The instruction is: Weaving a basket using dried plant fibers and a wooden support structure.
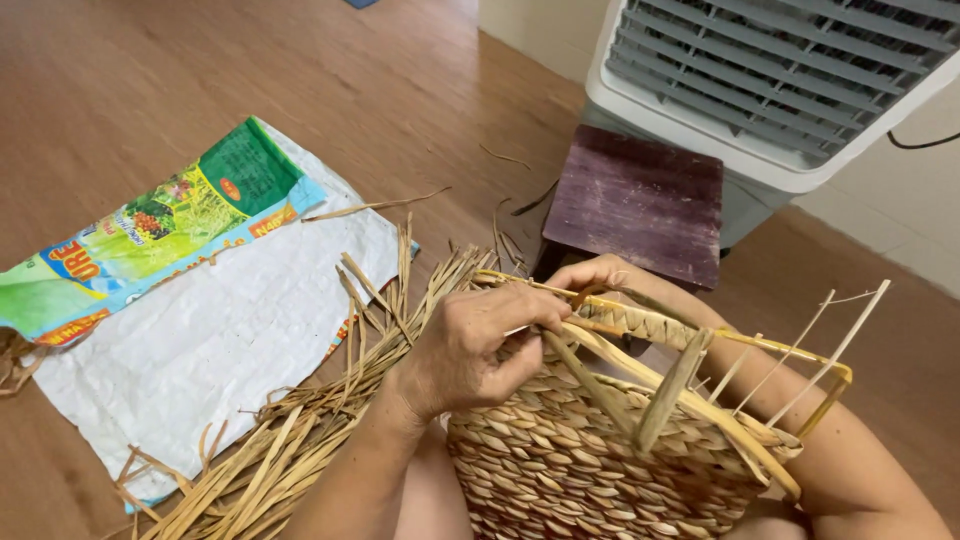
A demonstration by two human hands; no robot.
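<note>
Basketwork sits nearest — a woven straw basket (590, 450) on the person's lap, walls plaited tight, rim wire partly wrapped, bare stakes still upright at right. Left hand (480, 350) pinches a straw strand (575, 355) at the rim; right hand (600, 275) curls around the far edge, grip unclear. Loose straw (300, 430) lies on a plastic sack (200, 340); beyond — a purple stool (640, 200), then a white air cooler (780, 80).

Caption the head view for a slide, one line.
Left hand and right hand grip the rim of a woven straw basket, loose straw strips alongside.
</note>
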